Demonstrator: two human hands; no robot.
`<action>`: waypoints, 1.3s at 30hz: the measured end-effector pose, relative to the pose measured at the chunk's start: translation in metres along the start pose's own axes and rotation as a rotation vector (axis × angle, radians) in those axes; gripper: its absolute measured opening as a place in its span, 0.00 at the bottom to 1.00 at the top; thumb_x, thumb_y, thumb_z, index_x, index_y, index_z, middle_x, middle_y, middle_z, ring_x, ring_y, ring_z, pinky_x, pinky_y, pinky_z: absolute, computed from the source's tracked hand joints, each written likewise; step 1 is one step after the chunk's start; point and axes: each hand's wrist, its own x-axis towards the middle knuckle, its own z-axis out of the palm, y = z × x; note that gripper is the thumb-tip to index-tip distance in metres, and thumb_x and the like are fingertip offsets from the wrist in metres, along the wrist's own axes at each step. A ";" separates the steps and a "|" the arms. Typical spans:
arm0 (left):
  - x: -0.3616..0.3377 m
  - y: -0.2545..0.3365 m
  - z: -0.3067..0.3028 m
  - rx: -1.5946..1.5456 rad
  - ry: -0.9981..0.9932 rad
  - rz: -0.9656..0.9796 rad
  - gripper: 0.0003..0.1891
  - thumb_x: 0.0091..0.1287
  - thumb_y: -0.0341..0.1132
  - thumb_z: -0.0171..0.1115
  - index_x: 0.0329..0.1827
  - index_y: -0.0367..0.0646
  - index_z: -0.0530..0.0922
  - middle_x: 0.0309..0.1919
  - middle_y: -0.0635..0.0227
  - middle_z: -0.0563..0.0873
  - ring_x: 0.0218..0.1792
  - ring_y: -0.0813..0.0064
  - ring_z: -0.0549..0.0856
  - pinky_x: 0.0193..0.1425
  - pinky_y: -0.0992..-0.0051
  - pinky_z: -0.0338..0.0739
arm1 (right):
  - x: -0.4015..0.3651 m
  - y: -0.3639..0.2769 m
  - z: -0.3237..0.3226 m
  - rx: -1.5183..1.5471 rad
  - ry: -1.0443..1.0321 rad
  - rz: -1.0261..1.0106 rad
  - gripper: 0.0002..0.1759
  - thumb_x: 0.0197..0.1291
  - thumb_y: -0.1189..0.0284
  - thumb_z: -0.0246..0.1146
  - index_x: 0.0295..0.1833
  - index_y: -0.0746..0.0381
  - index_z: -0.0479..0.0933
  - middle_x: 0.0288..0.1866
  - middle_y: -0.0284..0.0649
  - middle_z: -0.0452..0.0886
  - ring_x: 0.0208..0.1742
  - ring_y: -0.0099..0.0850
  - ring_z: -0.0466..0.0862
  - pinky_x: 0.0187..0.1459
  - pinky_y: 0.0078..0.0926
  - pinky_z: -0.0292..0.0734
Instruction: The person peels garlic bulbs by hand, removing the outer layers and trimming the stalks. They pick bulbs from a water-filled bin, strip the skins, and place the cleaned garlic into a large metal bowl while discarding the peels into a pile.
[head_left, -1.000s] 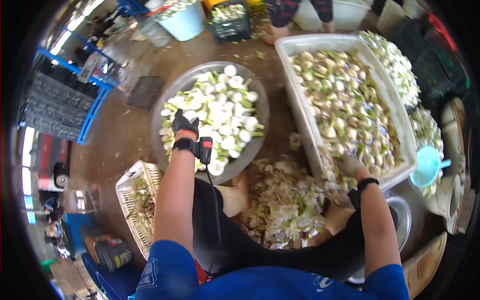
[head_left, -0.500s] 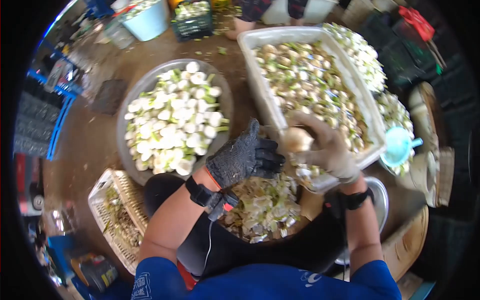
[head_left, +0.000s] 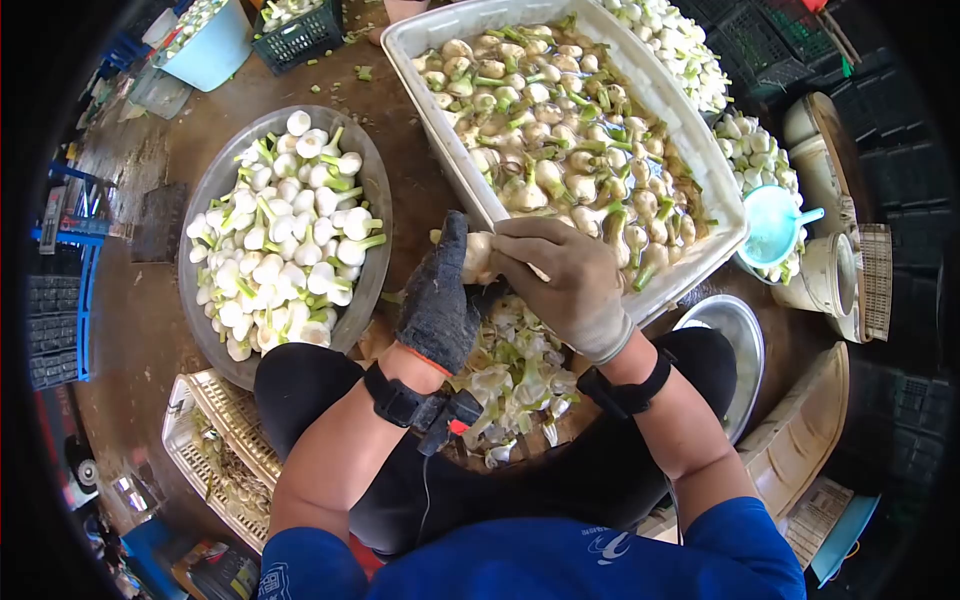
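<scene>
A garlic bulb (head_left: pixel 478 257) is between my two hands, at the near corner of a big white tub. My left hand (head_left: pixel 438 310), in a dark grey glove, is closed around the bulb from the left with its thumb pointing up. My right hand (head_left: pixel 570 285), in a pale beige glove, has its fingers pinched against the bulb's right side. A small pale sliver shows under those fingers, too small to name. Loose garlic skins (head_left: pixel 520 370) lie heaped below, between my knees.
The white tub (head_left: pixel 440 140) holds unpeeled-looking bulbs in water. A round metal basin (head_left: pixel 375 190) at left is heaped with white bulbs. A cream plastic basket (head_left: pixel 185 425), a metal bowl (head_left: pixel 745 350) and a light-blue scoop (head_left: pixel 775 225) stand around me.
The bulb has passed from my right hand into my left, which has closed around it. My right fingers have drawn together at its side. The whole view has shifted.
</scene>
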 end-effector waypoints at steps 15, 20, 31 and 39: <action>-0.017 0.024 0.001 0.676 -0.529 0.162 0.16 0.73 0.27 0.55 0.62 0.36 0.71 0.55 0.56 0.81 0.54 0.67 0.83 0.59 0.68 0.80 | 0.018 0.033 -0.083 0.223 0.309 0.581 0.05 0.62 0.75 0.62 0.40 0.65 0.81 0.43 0.39 0.86 0.37 0.18 0.79 0.40 0.17 0.75; -0.004 0.015 -0.011 0.179 -0.217 -0.088 0.19 0.79 0.44 0.44 0.56 0.36 0.73 0.47 0.60 0.83 0.50 0.67 0.84 0.55 0.70 0.80 | -0.029 0.044 -0.072 0.349 -0.644 0.504 0.10 0.60 0.73 0.67 0.45 0.66 0.82 0.34 0.35 0.85 0.30 0.18 0.80 0.33 0.16 0.75; -0.016 0.010 -0.011 0.877 -0.196 0.528 0.17 0.76 0.46 0.50 0.49 0.38 0.73 0.39 0.64 0.81 0.39 0.74 0.80 0.48 0.73 0.75 | -0.010 -0.003 -0.021 0.844 -0.075 0.801 0.10 0.58 0.74 0.71 0.41 0.68 0.82 0.30 0.31 0.84 0.26 0.15 0.79 0.28 0.14 0.74; -0.008 0.015 -0.009 1.280 -0.229 0.919 0.12 0.64 0.29 0.69 0.48 0.38 0.79 0.41 0.68 0.83 0.45 0.75 0.82 0.51 0.74 0.79 | -0.023 0.003 -0.004 0.608 0.024 0.635 0.08 0.60 0.73 0.64 0.37 0.69 0.83 0.34 0.32 0.85 0.33 0.17 0.81 0.35 0.17 0.76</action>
